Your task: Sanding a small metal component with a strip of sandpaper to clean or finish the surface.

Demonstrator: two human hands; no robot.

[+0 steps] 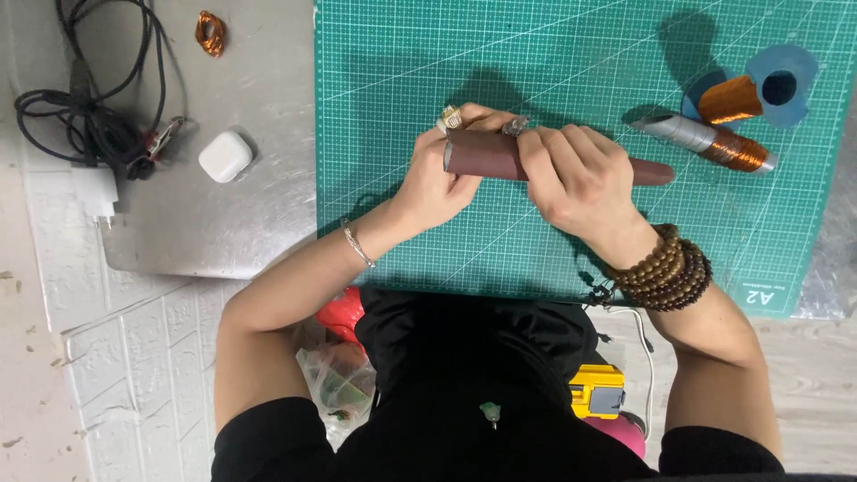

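- A dark brown rolled tube is held across the middle of the green cutting mat, which covers the right part of the metal desk.
- The tube lies horizontally, above the mat and not resting on it as far as can be seen; its open left end is visible beside the left hand, and its right end comes out past the right hand.
- The left hand is closed around the left part of the tube from below, with the thumb side up; a ring is seen on one finger near the top edge of the tube.
- The right hand is wrapped over the middle of the tube from above, the fingers curled narrow and pressed on its surface.
- Both hands are therefore closed on the same tube, touching each other at the middle.
- As a judgement, the sheet seems already rolled into a tube, and the roll looks tight; whether its edge is fixed cannot be told, since the seam is hidden under the fingers.
- Near the top right corner of the mat, a grey rod wound with copper wire and a blue spool of copper wire lie untouched, well apart from the hands.
- At the left side of the desk a white small case, black cables and a small copper coil are placed.
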